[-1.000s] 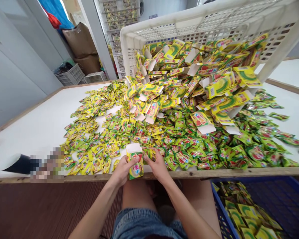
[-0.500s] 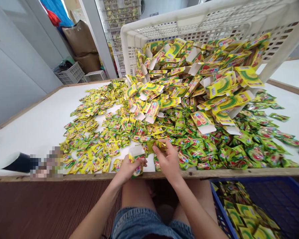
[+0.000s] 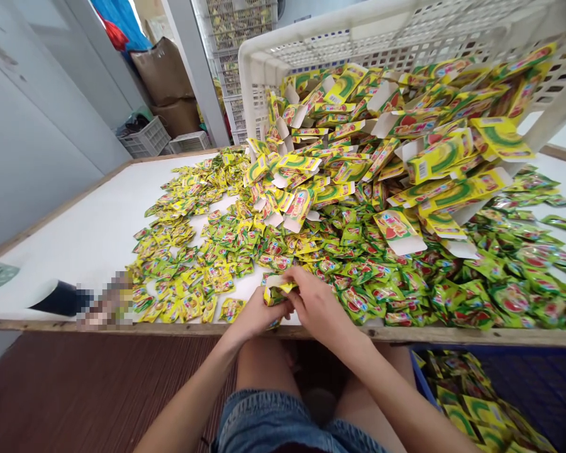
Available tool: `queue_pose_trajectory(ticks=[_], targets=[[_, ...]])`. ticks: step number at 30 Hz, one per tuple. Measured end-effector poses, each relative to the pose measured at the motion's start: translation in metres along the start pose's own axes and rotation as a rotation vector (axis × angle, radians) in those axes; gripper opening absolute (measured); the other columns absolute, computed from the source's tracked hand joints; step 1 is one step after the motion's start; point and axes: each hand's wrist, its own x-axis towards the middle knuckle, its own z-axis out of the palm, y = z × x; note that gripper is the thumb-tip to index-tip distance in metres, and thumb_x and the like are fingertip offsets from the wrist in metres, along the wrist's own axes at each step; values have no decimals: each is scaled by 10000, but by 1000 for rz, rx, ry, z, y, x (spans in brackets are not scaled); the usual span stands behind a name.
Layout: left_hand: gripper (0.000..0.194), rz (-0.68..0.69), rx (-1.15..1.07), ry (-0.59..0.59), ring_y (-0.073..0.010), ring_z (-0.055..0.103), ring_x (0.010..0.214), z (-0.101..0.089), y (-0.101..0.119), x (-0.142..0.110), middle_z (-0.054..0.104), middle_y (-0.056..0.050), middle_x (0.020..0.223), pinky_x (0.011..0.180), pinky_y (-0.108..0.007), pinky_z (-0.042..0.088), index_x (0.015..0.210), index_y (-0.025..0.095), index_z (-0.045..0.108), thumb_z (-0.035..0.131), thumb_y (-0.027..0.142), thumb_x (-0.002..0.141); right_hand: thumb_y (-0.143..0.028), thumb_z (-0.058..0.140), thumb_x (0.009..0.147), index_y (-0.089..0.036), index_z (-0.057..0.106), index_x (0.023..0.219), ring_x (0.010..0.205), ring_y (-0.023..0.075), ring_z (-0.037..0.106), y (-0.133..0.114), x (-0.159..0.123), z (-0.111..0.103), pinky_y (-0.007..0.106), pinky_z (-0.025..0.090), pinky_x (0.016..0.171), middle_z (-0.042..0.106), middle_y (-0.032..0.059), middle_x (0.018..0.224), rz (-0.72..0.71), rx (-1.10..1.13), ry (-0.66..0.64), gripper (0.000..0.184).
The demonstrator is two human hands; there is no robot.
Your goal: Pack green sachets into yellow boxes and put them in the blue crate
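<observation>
My left hand (image 3: 258, 312) is closed around a small yellow-and-green carton (image 3: 272, 294), its white inner flap standing up and its mouth open. Fingers of my right hand (image 3: 317, 303) pinch a small candy packet (image 3: 287, 287) at the carton's mouth. How far the packet sits inside is hidden by my fingers. Both hands are close together over the table's front edge. Around them lie many green packets (image 3: 353, 296) with a watermelon print, and yellow packets (image 3: 186, 305) are spread to the left.
A white plastic crate (image 3: 248, 82) lies tipped on the white table (image 3: 85, 214), spilling open cartons (image 3: 399, 229). Below at right, a blue crate (image 3: 422, 377) holds filled-looking cartons. At far left are a dark sleeve (image 3: 59, 297) and a blurred-out patch. Stacked crates (image 3: 233, 69) stand behind.
My right hand has moved left with the packet to the carton's mouth. The carton has risen slightly and turned in my left hand. The camera view has shifted a little.
</observation>
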Motion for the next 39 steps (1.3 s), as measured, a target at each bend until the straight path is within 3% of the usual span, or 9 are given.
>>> queue_pose_trajectory(ticks=[4,8,11,14,18,23,28,33,39], targets=[[152,46,9,18,-122,526,630,8,0,7,576,-25,686,643,-230,432,815,102,543,525,171,680,-157,492,817,-160,491,951,855,194,496,9,-3,3,307,385,745,535,76,915,112,-45,98,134],[142,19,-40,53,-126,528,646,12,-7,12,580,-20,657,659,-226,431,779,103,551,551,140,642,-92,488,796,-150,538,896,899,187,456,9,-4,-8,307,387,775,495,78,932,57,-3,-31,126],[136,-2,-91,-6,-128,533,655,10,-9,14,581,-25,664,665,-227,432,770,105,554,589,161,651,-44,460,781,-153,563,936,906,173,457,10,-2,-22,298,386,796,491,75,950,11,65,-145,215],[146,11,-87,-70,-138,534,653,8,-5,15,580,-34,672,660,-239,433,785,103,568,603,194,676,-46,467,788,-170,571,949,877,158,479,12,1,-29,282,387,769,532,51,920,5,117,-156,228],[235,54,1,0,-146,528,746,8,-4,18,598,-31,773,722,-229,421,873,106,598,596,138,640,-123,554,769,-183,632,838,956,205,425,16,3,-21,351,356,812,518,74,1006,-23,-37,-34,120],[308,114,54,-14,-148,513,767,7,-15,23,590,-22,793,737,-220,411,910,97,618,537,89,613,-243,522,825,-180,640,710,1102,269,336,21,-2,-8,463,293,884,441,63,1225,1,-117,-131,177],[288,156,1,-11,-156,514,815,9,-17,27,598,-35,868,752,-221,413,920,100,615,554,102,638,-205,543,816,-178,628,822,1062,218,386,17,-3,-1,399,305,879,504,62,1131,32,-77,65,89],[337,192,-6,-6,-183,541,880,10,-19,29,609,-75,954,774,-238,424,1004,96,600,585,130,669,-242,491,844,-187,654,734,1065,233,387,15,1,10,428,273,907,541,54,1083,0,-104,26,205],[452,60,-77,84,-182,523,1009,3,-32,25,560,-104,1111,890,-262,388,1135,121,483,616,300,743,-258,479,849,-172,521,991,967,169,502,32,-19,22,307,394,839,549,64,1030,238,372,208,171]])
